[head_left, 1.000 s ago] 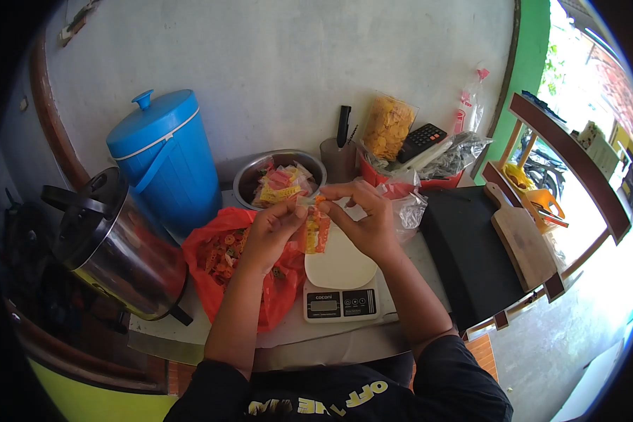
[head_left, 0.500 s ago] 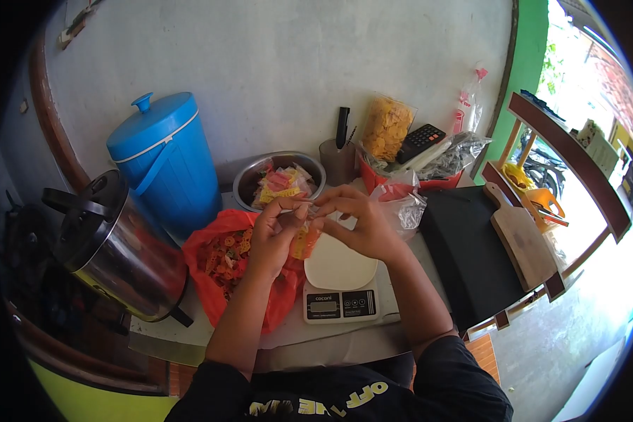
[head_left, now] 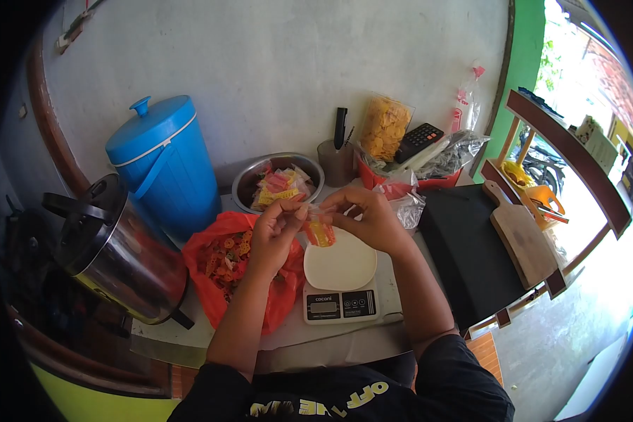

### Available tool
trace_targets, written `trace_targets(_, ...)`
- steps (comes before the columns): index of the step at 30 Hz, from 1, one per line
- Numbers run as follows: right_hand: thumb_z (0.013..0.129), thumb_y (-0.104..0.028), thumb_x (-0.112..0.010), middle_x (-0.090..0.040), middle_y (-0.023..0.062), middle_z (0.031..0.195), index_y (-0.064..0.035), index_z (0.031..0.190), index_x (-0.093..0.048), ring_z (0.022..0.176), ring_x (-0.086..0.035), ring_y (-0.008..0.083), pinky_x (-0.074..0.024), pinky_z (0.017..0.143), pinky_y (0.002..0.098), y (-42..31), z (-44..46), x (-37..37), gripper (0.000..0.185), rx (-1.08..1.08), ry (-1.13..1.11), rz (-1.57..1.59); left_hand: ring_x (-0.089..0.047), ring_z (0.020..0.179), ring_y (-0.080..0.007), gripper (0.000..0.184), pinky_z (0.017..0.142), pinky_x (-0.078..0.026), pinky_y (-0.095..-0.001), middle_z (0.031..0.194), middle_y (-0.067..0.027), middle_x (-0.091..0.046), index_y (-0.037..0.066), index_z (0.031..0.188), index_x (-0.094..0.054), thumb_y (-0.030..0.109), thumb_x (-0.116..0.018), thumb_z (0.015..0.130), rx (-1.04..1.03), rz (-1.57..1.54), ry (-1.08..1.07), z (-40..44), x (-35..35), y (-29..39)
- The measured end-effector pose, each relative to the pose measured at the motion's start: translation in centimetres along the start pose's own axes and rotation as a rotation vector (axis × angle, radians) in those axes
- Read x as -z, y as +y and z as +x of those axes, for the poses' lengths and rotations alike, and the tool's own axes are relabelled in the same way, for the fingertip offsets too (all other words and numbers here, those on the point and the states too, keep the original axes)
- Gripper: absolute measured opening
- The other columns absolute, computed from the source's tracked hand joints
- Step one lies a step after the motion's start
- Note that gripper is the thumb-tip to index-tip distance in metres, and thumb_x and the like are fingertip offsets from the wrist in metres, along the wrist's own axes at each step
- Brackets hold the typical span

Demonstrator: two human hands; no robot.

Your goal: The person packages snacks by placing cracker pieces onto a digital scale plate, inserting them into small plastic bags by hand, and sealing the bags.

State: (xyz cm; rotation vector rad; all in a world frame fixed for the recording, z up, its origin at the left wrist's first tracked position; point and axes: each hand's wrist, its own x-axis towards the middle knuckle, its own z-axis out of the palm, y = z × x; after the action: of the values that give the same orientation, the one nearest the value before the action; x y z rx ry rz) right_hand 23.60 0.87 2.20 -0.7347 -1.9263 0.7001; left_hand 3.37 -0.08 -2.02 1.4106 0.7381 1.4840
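Presently left fingers (head_left: 299,212), right fingers (head_left: 339,198) pinch packet's (head_left: 321,233) top; long axis slants downward.

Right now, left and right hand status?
Left hand: fingers closed on the top of the small plastic packet.
Right hand: fingers pinching the same packet's top.

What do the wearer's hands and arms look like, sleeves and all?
Both hands, left and right, are bare, with no gloves. No watch or bracelet shows, and the forearms are uncovered. Short black sleeves belong to a black shirt with pale yellow lettering across the front.
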Motion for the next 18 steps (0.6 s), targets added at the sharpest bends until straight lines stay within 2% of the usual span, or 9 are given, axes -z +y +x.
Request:
trace_targets(4, 0.08, -0.007, -0.072, -0.064, 0.0022, 0.078, -0.0022, 0.096, -0.061, 0.074, -0.063, 0.0107, -0.051, 0.063, 0.026, 1.2, 0.1, -0.7, 0.02, -0.016, 0.012, 0.2, -0.059, 0.098, -0.01, 0.031, 0.084, -0.048, -0.0254, 0.103, -0.0035, -0.063, 0.003, 0.113, -0.057, 0.019, -0.068, 0.09, 0.009, -0.007, -0.063, 0.0, -0.5, 0.4)
trace_targets(7, 0.082, -0.004, -0.071, -0.058, 0.0012, 0.092, -0.003, 0.1, -0.058, 0.08, -0.061, 0.0076, -0.0508, 0.067, 0.0238, 1.0, 0.0, -0.5, 0.022, -0.043, -0.064, 0.135, -0.059, 0.1, -0.0113, 0.042, 0.085, -0.049, -0.0262, 0.106, -0.0046, -0.063, 0.002, 0.121, -0.052, 0.017, -0.071, 0.087, 0.015, 0.065, -0.109, -0.3, -0.4, 0.4)
trace_targets(10, 0.081, -0.004, -0.072, -0.057, 0.0014, 0.096, -0.0034, 0.102, -0.058, 0.081, -0.06, 0.0091, -0.0505, 0.066, 0.0241, -1.0, -0.1, -0.2, 0.025, 0.031, -0.083, 0.01, -0.06, 0.1, -0.0127, 0.048, 0.087, -0.049, -0.0267, 0.11, -0.0062, -0.061, 0.001, 0.124, -0.049, 0.014, -0.074, 0.084, 0.016, 0.092, -0.132, -0.1, 0.2, 0.8)
trace_targets(13, 0.08, -0.006, -0.073, -0.057, 0.0024, 0.101, -0.0048, 0.105, -0.059, 0.083, -0.06, 0.0118, -0.0506, 0.067, 0.0257, -0.9, -0.2, -0.3, 0.029, 0.026, -0.011, 0.095, -0.061, 0.102, -0.0137, 0.049, 0.09, -0.049, -0.0271, 0.115, -0.0082, -0.06, 0.001, 0.124, -0.048, 0.011, -0.074, 0.084, -0.022, 0.089, -0.155, 0.1, 0.6, 0.8)
trace_targets(16, 0.078, -0.008, -0.072, -0.06, 0.0072, 0.099, -0.0058, 0.1, -0.06, 0.082, -0.063, 0.0187, -0.0513, 0.067, 0.0315, -1.6, -0.2, 0.0, 0.025, 0.138, -0.075, -0.098, -0.058, 0.108, -0.0149, 0.051, 0.093, -0.049, -0.0287, 0.12, -0.0095, -0.058, 0.0, 0.126, -0.047, 0.011, -0.074, 0.084, 0.031, 0.045, -0.195, -0.1, 0.6, 1.7)
trace_targets(18, 0.077, -0.01, -0.073, -0.06, 0.0076, 0.096, -0.0068, 0.1, -0.062, 0.083, -0.063, 0.0192, -0.0508, 0.068, 0.0318, -1.6, -0.4, 0.0, 0.025, 0.227, -0.047, -0.224, -0.056, 0.114, -0.0155, 0.053, 0.095, -0.048, -0.0301, 0.123, -0.0094, -0.057, -0.001, 0.128, -0.045, 0.011, -0.073, 0.085, 0.055, 0.033, -0.219, -0.2, 0.8, 1.7)
